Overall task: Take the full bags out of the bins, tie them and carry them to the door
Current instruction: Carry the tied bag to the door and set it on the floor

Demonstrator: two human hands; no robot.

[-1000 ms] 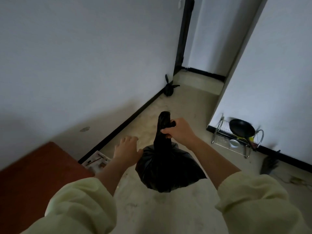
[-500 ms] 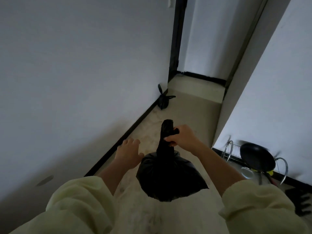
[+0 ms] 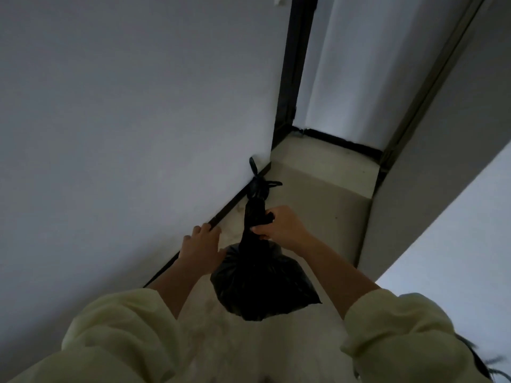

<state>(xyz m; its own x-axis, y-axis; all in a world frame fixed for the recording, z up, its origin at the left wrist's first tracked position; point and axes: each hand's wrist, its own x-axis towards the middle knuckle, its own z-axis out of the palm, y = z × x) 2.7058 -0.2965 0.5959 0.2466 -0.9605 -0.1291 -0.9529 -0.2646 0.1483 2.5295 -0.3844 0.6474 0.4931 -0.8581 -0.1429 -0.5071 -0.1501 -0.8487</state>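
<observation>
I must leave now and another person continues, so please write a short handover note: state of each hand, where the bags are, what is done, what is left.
Right hand: grips the gathered neck of the black bag, which hangs above the floor.
Left hand: open, holds nothing, close beside that bag; contact unclear.
Second bag: tied, on the floor against the wall, by the dark door frame.
Done: one bag at the door; the held one is out of its bin, knot not visible.
Left: carry it on and set it beside the second bag.
</observation>
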